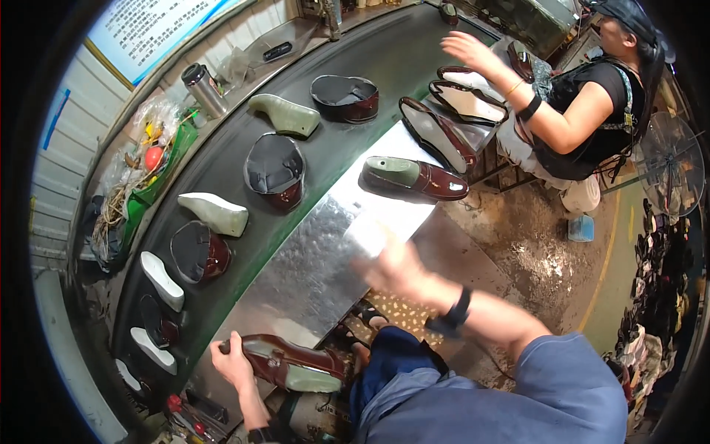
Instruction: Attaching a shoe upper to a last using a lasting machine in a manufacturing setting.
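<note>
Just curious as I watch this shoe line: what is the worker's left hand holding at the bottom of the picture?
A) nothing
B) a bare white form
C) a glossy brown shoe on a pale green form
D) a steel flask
C: the left hand grips the toe end of a glossy brown shoe with a pale green form inside, lying on the metal sheet.

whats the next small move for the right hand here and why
Probably bring the right hand down to the shoe that the left hand grips by one end. The right hand is blurred above the metal sheet, seemingly empty, and the shoe on its green last has only one hand on it.
</note>
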Motion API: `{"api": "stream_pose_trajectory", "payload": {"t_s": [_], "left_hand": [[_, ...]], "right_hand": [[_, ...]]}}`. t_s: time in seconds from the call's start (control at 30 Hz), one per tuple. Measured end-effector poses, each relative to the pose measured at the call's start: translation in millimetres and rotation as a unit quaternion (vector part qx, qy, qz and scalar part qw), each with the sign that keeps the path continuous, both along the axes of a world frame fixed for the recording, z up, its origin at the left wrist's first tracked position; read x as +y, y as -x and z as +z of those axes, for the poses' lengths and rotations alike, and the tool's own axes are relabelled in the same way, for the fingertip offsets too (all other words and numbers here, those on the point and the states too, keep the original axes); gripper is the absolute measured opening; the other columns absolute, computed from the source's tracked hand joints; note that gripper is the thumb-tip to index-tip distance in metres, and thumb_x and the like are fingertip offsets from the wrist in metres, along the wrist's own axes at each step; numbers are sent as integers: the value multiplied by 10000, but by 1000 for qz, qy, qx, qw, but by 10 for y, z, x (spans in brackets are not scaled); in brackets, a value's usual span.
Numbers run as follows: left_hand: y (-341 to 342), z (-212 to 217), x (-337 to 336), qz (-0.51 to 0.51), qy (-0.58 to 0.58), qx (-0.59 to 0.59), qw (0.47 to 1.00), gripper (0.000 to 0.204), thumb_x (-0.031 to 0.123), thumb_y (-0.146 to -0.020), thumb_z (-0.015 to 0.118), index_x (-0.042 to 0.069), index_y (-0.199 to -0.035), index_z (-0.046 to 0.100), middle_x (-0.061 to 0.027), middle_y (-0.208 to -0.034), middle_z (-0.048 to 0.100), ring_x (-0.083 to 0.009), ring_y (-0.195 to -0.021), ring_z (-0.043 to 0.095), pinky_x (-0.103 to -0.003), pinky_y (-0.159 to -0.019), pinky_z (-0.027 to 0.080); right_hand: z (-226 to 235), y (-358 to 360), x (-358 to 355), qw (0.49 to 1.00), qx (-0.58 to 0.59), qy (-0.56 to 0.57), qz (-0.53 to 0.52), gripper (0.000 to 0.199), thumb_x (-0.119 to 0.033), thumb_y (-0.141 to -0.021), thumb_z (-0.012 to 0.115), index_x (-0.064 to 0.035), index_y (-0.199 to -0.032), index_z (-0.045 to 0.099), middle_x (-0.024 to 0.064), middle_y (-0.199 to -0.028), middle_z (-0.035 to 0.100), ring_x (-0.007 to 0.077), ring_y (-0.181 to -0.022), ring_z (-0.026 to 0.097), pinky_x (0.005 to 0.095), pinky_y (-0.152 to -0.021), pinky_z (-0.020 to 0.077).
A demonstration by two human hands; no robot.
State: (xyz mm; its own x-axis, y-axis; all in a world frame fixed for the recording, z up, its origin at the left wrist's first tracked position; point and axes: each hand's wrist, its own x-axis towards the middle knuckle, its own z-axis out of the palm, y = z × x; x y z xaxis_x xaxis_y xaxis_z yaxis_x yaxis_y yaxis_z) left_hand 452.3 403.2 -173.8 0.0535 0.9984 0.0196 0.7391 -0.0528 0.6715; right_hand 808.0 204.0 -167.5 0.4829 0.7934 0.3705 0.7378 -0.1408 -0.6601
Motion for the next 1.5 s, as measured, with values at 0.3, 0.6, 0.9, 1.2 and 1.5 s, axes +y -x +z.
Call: {"api": "stream_pose_trajectory", "payload": {"t_s": [0.3, 0.6, 0.9, 1.2, 1.5], "left_hand": [[338, -612, 416, -4, -48, 171, 984, 607, 361, -915, 737, -46, -1313, 527, -248, -1268, 598, -402, -1199, 583, -488, -1048, 448], [-1412, 1487, -692, -360, 261, -501, 742, 1060, 149, -688, 909, -65, -1533, 306, -223, -1382, 579, -289, -1304, 559, -412, -1125, 421], [-962, 1835, -873, -316, 225, -510, 768, 1012, 86, -688, 874, -70, -1525, 327, -217, -1341, 601, -282, -1224, 616, -397, -1074, 478], [-817, 1865, -851, -290, 211, -507, 784, 977, 37, -710, 858, -79, -1522, 328, -194, -1335, 607, -266, -1199, 629, -390, -1049, 496], [-841, 1923, -922, -254, 209, -474, 817, 985, 47, -718, 869, -109, -1514, 310, -153, -1203, 672, -200, -1072, 674, -341, -985, 528]], "right_hand": [[-73, -1533, -100, 969, 54, 210, -116, 816, -217, -622, 875, 42, -1303, 508, 261, -1146, 608, 386, -1034, 614, 448, -933, 508], [766, 759, -137, 434, 864, 11, 254, 930, -216, -735, 856, -8, -1500, 369, 145, -1377, 563, 221, -1223, 596, 363, -1030, 517], [925, 1156, -30, 387, 858, 35, 336, 898, -224, -763, 846, -29, -1495, 365, 128, -1342, 578, 207, -1157, 626, 371, -973, 551], [1016, 1191, 14, 611, 717, 56, 330, 1017, -278, -798, 861, 16, -1553, 247, 131, -1449, 462, 195, -1317, 471, 352, -1103, 416], [1411, 1213, -31, 630, 704, 79, 318, 1038, -307, -816, 873, 42, -1554, 232, 131, -1451, 461, 199, -1333, 456, 341, -1124, 385]]}}
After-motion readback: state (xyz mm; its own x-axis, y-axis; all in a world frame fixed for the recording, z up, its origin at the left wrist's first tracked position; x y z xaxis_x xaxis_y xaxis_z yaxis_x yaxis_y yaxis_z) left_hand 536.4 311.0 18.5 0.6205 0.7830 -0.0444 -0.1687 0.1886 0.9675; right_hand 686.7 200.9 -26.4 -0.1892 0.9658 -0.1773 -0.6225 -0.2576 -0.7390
